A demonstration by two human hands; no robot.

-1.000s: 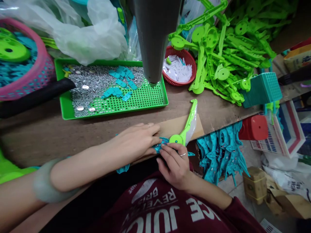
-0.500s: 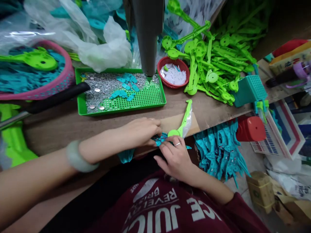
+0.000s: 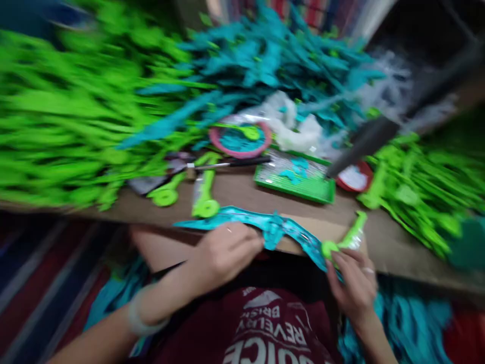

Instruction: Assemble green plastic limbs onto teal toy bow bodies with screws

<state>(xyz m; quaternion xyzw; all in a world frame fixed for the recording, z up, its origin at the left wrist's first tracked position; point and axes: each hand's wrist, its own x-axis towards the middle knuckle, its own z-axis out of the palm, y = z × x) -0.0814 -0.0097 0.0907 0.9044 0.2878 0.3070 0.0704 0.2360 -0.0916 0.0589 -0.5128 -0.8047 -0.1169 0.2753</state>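
A long turquoise plastic part shaped like a toy bow (image 3: 275,230) lies along the front edge of the bench, partly over a piece of cardboard. At its right end, my right hand (image 3: 354,283) is closed round the tip, beside a lime green arm with a round end (image 3: 329,248). My left hand (image 3: 227,250) is by the bow's middle, fingers pinched together close to its lower edge. Whatever the left fingertips hold, if anything, is hidden and blurred. A second green arm (image 3: 206,207) rests near the bow's left end.
Behind stands a green tray (image 3: 303,192) with small metal pieces and turquoise bits. A black-handled tool (image 3: 246,162), a pink basket (image 3: 212,139) and a red bowl (image 3: 364,188) are around it. Green parts (image 3: 76,121) heap at left; turquoise parts (image 3: 265,55) pile behind. A grey post (image 3: 364,144) slants down.
My head view has swung left and back, bringing in the left heaps. My hands, close together before, are now apart: left at the bow's middle, right at its end. More of the bow shows.
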